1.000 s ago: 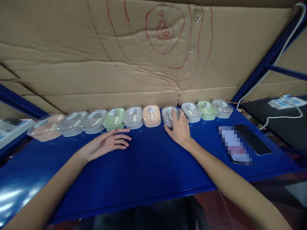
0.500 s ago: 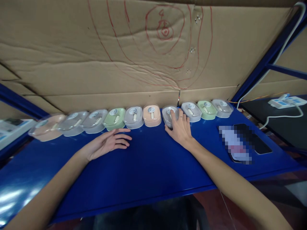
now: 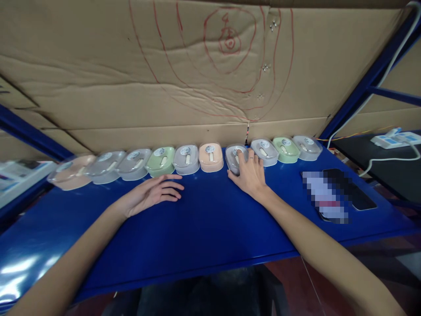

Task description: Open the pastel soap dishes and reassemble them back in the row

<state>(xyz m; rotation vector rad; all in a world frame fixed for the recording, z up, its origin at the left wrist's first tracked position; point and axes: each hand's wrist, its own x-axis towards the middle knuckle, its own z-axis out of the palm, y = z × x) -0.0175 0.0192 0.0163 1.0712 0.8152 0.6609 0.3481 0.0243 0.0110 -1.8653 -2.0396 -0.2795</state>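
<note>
Several small oval boxes with clear lids stand in a row along the back of the blue table [image 3: 204,228], in peach, grey and green. My right hand [image 3: 250,175] rests on top of a grey box [image 3: 234,157], fingers spread over its lid, between the peach box [image 3: 210,156] and another grey box [image 3: 265,152]. My left hand [image 3: 154,193] lies flat on the table, fingers apart, holding nothing, just in front of a green box [image 3: 161,161].
A cardboard sheet [image 3: 197,70] with red pen lines stands behind the row. A dark phone [image 3: 353,193] and a blurred item lie at the right. A white power strip [image 3: 394,139] with its cable sits on a black surface further right.
My right hand has pushed the grey box slightly back toward the row. The view has shifted a little; my left hand stays put.
</note>
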